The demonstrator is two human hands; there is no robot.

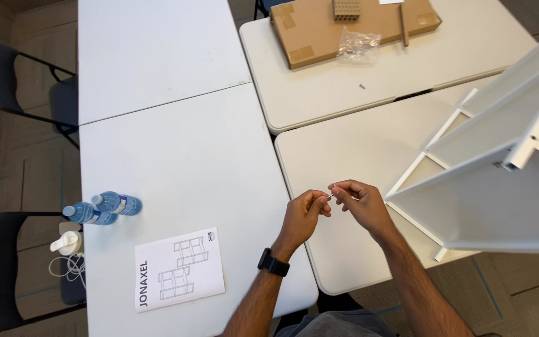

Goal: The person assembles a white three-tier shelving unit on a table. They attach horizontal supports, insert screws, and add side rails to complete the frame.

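Two hands meet | left hand (305, 215), right hand (362, 203) | grip clamped on small metal pin (330, 196) (between fingertips)

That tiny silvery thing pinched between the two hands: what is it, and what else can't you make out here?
- Head view: small silvery metal piece, too small to identify; fingertips of left hand and right hand cover most of it.
- White metal shelf frame: cut off by the right edge.
- Clear plastic bag on the brown cardboard box: contents too small.
- Box: top cut off by the upper edge.
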